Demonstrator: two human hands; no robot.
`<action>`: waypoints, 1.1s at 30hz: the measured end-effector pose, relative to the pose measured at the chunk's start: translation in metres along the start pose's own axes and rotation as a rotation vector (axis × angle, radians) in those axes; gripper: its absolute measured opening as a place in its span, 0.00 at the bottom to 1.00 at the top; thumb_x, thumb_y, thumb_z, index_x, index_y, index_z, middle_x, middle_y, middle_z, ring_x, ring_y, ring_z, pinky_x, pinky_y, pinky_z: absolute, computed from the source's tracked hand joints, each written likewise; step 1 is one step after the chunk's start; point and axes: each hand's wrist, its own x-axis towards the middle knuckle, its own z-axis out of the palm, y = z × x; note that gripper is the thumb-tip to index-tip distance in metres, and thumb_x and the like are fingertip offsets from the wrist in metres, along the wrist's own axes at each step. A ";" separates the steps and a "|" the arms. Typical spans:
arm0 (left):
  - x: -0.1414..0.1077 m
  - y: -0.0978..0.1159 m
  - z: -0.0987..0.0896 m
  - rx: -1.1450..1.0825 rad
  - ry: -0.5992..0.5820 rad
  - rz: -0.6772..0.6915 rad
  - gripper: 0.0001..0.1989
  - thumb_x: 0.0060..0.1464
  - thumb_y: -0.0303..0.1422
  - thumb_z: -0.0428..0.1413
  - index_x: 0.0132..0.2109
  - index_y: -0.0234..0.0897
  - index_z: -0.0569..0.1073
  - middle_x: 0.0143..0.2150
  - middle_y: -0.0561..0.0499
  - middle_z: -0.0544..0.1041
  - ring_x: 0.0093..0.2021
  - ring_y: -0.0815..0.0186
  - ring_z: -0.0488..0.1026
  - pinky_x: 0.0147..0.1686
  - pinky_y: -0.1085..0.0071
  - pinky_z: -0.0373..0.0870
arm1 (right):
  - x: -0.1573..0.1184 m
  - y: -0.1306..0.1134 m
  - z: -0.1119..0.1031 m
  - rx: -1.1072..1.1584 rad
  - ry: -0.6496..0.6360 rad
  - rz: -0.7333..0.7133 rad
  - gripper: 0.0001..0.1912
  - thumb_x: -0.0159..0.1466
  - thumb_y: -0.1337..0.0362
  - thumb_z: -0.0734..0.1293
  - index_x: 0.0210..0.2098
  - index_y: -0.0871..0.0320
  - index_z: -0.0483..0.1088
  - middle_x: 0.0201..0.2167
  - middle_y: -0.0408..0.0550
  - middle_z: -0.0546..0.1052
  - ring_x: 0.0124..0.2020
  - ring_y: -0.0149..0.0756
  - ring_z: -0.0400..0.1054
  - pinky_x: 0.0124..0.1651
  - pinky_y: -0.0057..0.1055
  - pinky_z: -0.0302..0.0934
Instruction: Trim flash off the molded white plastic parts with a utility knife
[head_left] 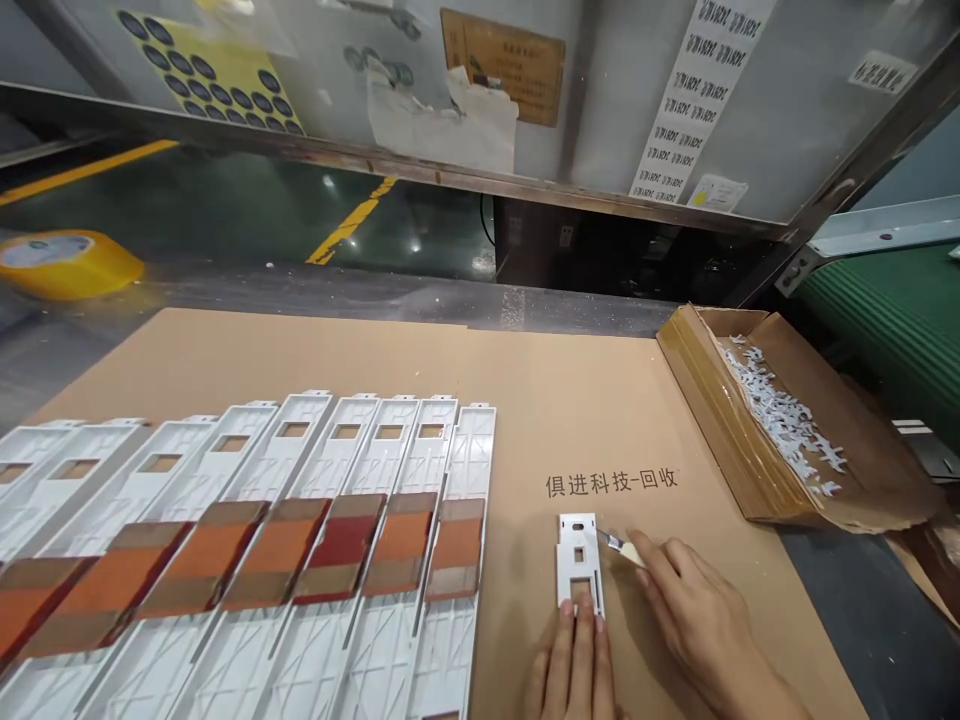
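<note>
A small white plastic plate (568,552) with square cutouts lies on the cardboard sheet (600,400). My left hand (576,665) presses its fingertips on the near end of the plate, fingers stretched out and lying flat. To the right, my right hand (686,605) is closed around the pale handle of a small knife (628,550). The knife's metal tip points left, close to the plate's upper right edge; whether it touches cannot be told.
Several long white plastic trays (469,440) with orange and brown pieces lie in a row at the left. An open cardboard box (712,420) of small white parts stands at right. Yellow tape (112,268) sits far left. A grey panel (600,130) rises behind.
</note>
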 end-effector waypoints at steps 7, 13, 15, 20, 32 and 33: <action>0.008 0.000 -0.002 0.010 0.010 0.039 0.22 0.61 0.32 0.36 0.44 0.33 0.75 0.42 0.45 0.80 0.45 0.59 0.75 0.39 0.65 0.65 | 0.008 -0.006 -0.005 -0.007 -0.081 -0.034 0.19 0.68 0.58 0.53 0.51 0.46 0.71 0.30 0.50 0.76 0.30 0.41 0.72 0.29 0.35 0.63; 0.023 0.000 -0.008 -0.006 0.092 0.022 0.24 0.62 0.28 0.34 0.40 0.32 0.76 0.39 0.47 0.81 0.40 0.63 0.77 0.36 0.67 0.66 | 0.013 -0.012 -0.011 -0.049 0.015 -0.151 0.17 0.70 0.64 0.53 0.49 0.51 0.70 0.30 0.47 0.75 0.29 0.36 0.72 0.30 0.31 0.63; 0.026 -0.001 -0.010 -0.011 0.104 0.020 0.24 0.63 0.29 0.34 0.39 0.32 0.76 0.38 0.47 0.81 0.39 0.63 0.77 0.36 0.68 0.66 | 0.015 -0.014 -0.012 -0.074 0.039 -0.179 0.17 0.70 0.65 0.52 0.49 0.53 0.70 0.30 0.46 0.74 0.29 0.36 0.72 0.29 0.31 0.63; 0.028 -0.001 -0.011 -0.004 0.087 0.015 0.26 0.64 0.30 0.33 0.38 0.32 0.76 0.39 0.47 0.81 0.40 0.64 0.77 0.36 0.68 0.66 | 0.016 -0.014 -0.013 -0.098 0.031 -0.201 0.16 0.70 0.65 0.53 0.49 0.54 0.69 0.30 0.46 0.75 0.29 0.36 0.72 0.28 0.32 0.65; 0.027 -0.001 -0.011 -0.003 0.078 0.017 0.27 0.65 0.32 0.32 0.38 0.32 0.76 0.39 0.48 0.81 0.40 0.64 0.77 0.36 0.69 0.66 | 0.021 -0.012 -0.017 -0.157 0.020 -0.227 0.16 0.70 0.64 0.51 0.46 0.52 0.69 0.27 0.44 0.73 0.24 0.36 0.71 0.23 0.31 0.61; 0.027 -0.001 -0.012 -0.005 0.078 0.016 0.27 0.65 0.32 0.32 0.38 0.32 0.76 0.39 0.47 0.81 0.40 0.64 0.77 0.36 0.69 0.66 | 0.022 -0.012 -0.018 -0.165 0.010 -0.231 0.17 0.70 0.63 0.50 0.45 0.52 0.69 0.26 0.44 0.73 0.23 0.36 0.71 0.22 0.31 0.60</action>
